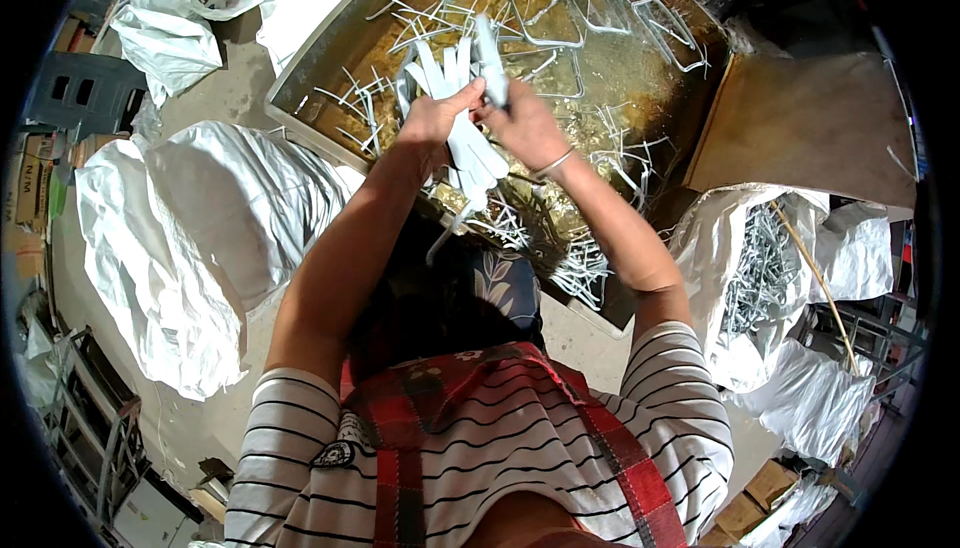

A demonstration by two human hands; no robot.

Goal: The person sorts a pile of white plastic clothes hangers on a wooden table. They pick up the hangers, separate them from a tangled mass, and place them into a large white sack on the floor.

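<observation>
Over a large, shallow metal bin (pixel 325 148), my left hand (pixel 433 126) is closed round a fanned bundle of flat, whitish strips (pixel 472 156). The strips stick out above and below its fingers. Beside it on the right, my right hand (pixel 528 132) grips a pale, flat piece (pixel 487 53) that points away from me. That piece is slightly blurred, and its exact kind cannot be made out. Inside the bin lie bent wire frames (pixel 556 10) at the far side and scattered thin metal pieces (pixel 580 273) at the near side.
A big white woven sack (pixel 165 238) stands to the left. On the right, an opened white sack holds many thin metal pieces (pixel 762 273), with a thin stick (pixel 818 278) leaning across it. A brown panel (pixel 800 128) juts from the bin's right side.
</observation>
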